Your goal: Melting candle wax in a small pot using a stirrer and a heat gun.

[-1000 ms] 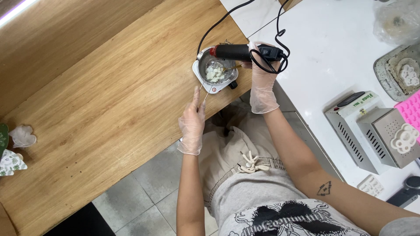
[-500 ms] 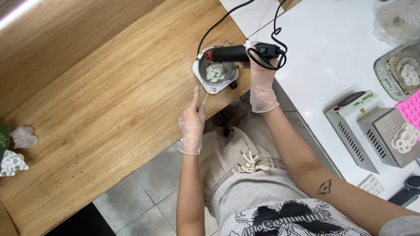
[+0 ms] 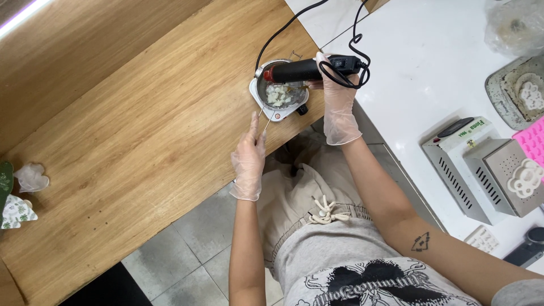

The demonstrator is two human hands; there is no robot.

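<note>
1. Head view: the right hand (image 3: 338, 107), gloved, was closed around a black heat gun (image 3: 309, 68), its red nozzle aimed into a small metal pot (image 3: 277, 90) of white wax chunks (image 3: 276, 95) on a little hot plate (image 3: 271, 113) at the wooden table's (image 3: 141, 130) edge.
2. The left hand (image 3: 248, 158) pinched the pot's thin wire handle (image 3: 264, 120) between its fingertips, steadying it.
3. The melting step appeared to be in hand (chunks looked solid); the next move likely called for steady aim and a firm hold.

Pot (image 3: 279, 90) sits on small hotplate (image 3: 279, 106) at counter (image 3: 141, 130) edge. Heat gun (image 3: 309, 69) lies across pot's 1 o'clock rim, in right hand (image 3: 334, 96). Left hand (image 3: 249, 156) at pot's 7 o'clock. Metal box (image 3: 481, 170) at 4 o'clock, well apart.
</note>
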